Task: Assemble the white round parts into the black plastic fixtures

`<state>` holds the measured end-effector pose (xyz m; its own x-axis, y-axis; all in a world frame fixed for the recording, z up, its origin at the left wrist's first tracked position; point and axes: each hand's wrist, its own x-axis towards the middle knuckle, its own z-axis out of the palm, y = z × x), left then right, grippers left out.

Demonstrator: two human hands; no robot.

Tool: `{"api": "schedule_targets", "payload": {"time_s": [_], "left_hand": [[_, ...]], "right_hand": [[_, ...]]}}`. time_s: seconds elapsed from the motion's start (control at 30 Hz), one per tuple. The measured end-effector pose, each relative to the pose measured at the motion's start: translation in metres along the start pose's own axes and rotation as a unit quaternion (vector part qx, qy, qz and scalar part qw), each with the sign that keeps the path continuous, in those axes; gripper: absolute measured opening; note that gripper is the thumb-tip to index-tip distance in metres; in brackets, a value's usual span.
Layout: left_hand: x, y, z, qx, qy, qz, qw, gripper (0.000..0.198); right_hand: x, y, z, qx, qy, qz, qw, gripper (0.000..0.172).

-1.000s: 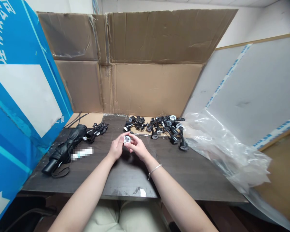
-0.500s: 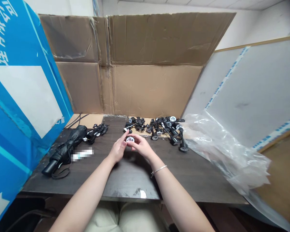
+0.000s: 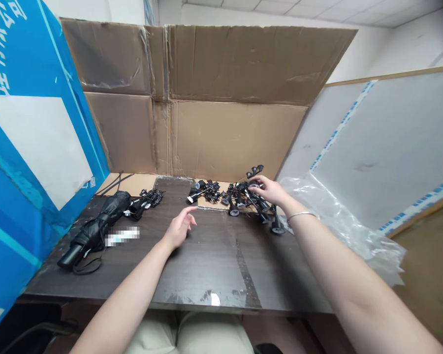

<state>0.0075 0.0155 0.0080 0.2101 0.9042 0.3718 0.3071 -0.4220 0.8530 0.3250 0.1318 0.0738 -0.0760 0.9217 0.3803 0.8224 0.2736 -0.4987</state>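
Note:
My right hand [image 3: 270, 190] reaches out to the heap of small black parts with round white-faced ends [image 3: 239, 199] at the back of the dark table [image 3: 206, 265]. Its fingers are curled on a black part [image 3: 254, 171] that sticks up above the heap. My left hand [image 3: 179, 227] rests on the table in front of me, fingers loosely spread and holding nothing. A smaller cluster of black parts [image 3: 206, 189] lies just beyond its fingertips.
A folded black umbrella [image 3: 96, 231] and another little group of black parts [image 3: 147, 198] lie at the left. A crumpled clear plastic bag [image 3: 339, 221] lies on the right. Cardboard walls [image 3: 225, 132], a blue panel [image 3: 33, 123] and a white board [image 3: 391, 147] enclose the table.
Both hands held a small round white-faced part together at the table's middle. My right hand has since moved away to the heap at the back right; my left hand has opened and stayed.

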Motion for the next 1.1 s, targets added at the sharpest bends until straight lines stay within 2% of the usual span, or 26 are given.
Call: {"api": "schedule_targets", "payload": {"time_s": [0.13,0.27,0.37,0.43,0.53,0.7,0.8,0.9,1.1], "left_hand": [[0.000,-0.002,-0.001,-0.004,-0.002,-0.010,1.000,0.054],[0.000,-0.005,-0.002,-0.008,0.005,-0.017,1.000,0.054],[0.000,-0.007,-0.003,-0.010,0.008,-0.020,1.000,0.053],[0.000,-0.006,-0.003,-0.010,0.008,-0.019,1.000,0.053],[0.000,-0.004,-0.002,-0.010,0.007,-0.021,1.000,0.053],[0.000,0.001,-0.002,0.006,0.001,-0.039,0.999,0.051],[0.000,0.002,-0.003,0.016,-0.007,-0.048,0.999,0.051],[0.000,0.001,-0.003,0.019,-0.003,-0.048,0.999,0.051],[0.000,0.002,-0.004,0.022,0.004,-0.042,0.999,0.051]], "right_hand": [[0.014,0.028,0.008,-0.119,-0.062,0.022,0.991,0.035],[0.012,0.038,0.021,-0.212,-0.041,0.036,0.976,0.034],[0.004,0.037,0.023,-0.268,-0.039,0.056,0.961,0.042],[-0.002,0.030,0.021,-0.297,-0.035,0.029,0.954,0.049],[-0.011,0.014,0.019,-0.338,-0.039,-0.064,0.938,0.051],[-0.019,-0.016,0.037,-0.366,-0.119,-0.194,0.902,0.042],[-0.019,-0.025,0.051,-0.395,-0.147,-0.193,0.886,0.042],[-0.016,-0.027,0.058,-0.421,-0.146,-0.178,0.877,0.039],[-0.012,-0.016,0.050,-0.387,-0.130,-0.218,0.887,0.034]]}}
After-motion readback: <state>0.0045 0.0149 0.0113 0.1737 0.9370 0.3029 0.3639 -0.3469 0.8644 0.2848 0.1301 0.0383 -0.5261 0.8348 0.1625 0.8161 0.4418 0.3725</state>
